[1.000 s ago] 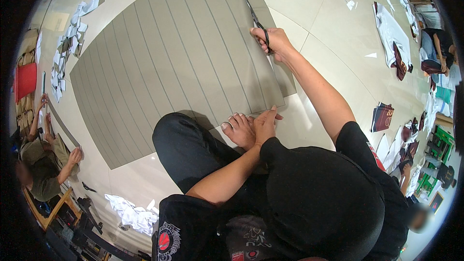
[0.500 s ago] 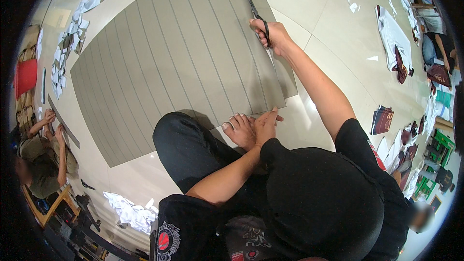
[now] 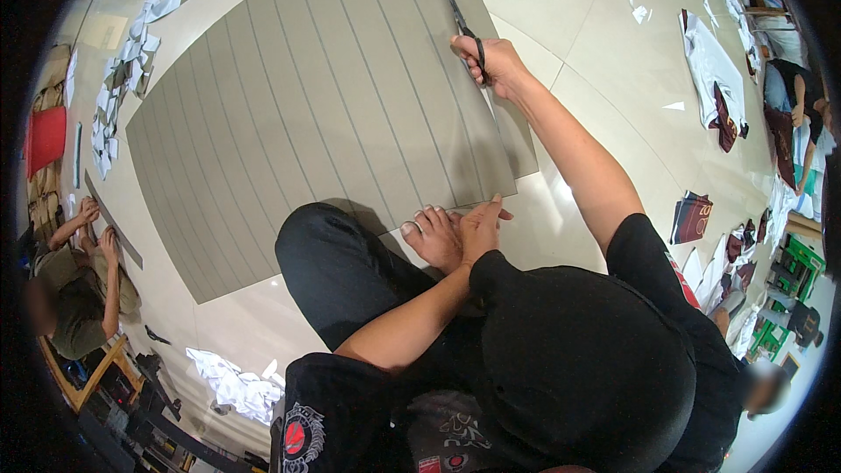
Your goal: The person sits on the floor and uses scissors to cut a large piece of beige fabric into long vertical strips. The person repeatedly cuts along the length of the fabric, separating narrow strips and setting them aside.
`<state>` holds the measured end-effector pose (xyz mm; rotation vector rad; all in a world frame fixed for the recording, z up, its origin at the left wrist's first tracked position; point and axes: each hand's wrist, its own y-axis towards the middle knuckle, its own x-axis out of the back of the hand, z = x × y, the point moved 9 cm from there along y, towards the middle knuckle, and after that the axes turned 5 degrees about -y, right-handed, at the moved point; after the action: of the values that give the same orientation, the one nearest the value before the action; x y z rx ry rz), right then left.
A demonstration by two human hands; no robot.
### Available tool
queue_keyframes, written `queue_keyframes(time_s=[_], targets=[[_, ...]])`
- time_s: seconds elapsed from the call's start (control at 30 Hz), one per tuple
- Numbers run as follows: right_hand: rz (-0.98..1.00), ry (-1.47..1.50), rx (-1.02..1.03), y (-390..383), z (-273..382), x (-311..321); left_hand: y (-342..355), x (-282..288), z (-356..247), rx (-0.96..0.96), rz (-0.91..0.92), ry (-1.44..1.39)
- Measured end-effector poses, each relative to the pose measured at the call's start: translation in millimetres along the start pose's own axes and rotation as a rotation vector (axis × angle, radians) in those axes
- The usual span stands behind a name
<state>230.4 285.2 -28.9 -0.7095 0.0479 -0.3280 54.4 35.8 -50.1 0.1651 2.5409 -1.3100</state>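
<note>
A large grey-beige sheet point(image 3: 289, 114) with evenly spaced dark lines lies on the floor in front of me. My right hand point(image 3: 492, 66) grips black-handled scissors point(image 3: 462, 19) near the sheet's right side, blades pointing away from me. Behind the scissors, a slit separates a strip point(image 3: 521, 144) along the right edge. By the sheet's near right corner, my left hand point(image 3: 477, 226) has its fingers stretched out, touching the near edge. My bare foot point(image 3: 434, 241) is right beside this hand, close to the same edge.
Paper scraps point(image 3: 114, 88) litter the floor at left, with crumpled white material point(image 3: 235, 383) nearer me. At far left a seated person point(image 3: 79, 289) has hands by a long dark strip point(image 3: 114, 219). White cloth point(image 3: 708, 66) and a dark red printed item point(image 3: 692, 216) lie at right.
My hands, the scissors and the sheet look almost unmoved. At the far right, a person in dark clothing has shifted, with an arm now reaching down.
</note>
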Motion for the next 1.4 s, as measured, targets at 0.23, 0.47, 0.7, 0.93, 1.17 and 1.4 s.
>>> queue_keyframes(time_s=[0.23, 0.47, 0.7, 0.93, 1.17, 1.4], targets=[[0.012, -0.004, -0.003, 3, 1, -1, 2, 0, 3, 0.003, 0.007, -0.029], [0.012, -0.029, 0.008, 3, 1, 0, -2, -1, -5, -0.006, 0.011, 0.005], [0.01, -0.032, -0.038, 1, 9, -3, -2, 0, -6, -0.046, 0.006, -0.003], [0.01, -0.005, -0.015, 16, 20, -3, -3, -1, -7, -0.055, -0.008, 0.038], [0.03, -0.004, -0.026, 22, 21, -4, -1, 1, -5, -0.054, -0.011, 0.03], [0.047, 0.027, 0.005, 21, 23, -8, -4, -1, -11, -0.05, -0.018, 0.021]])
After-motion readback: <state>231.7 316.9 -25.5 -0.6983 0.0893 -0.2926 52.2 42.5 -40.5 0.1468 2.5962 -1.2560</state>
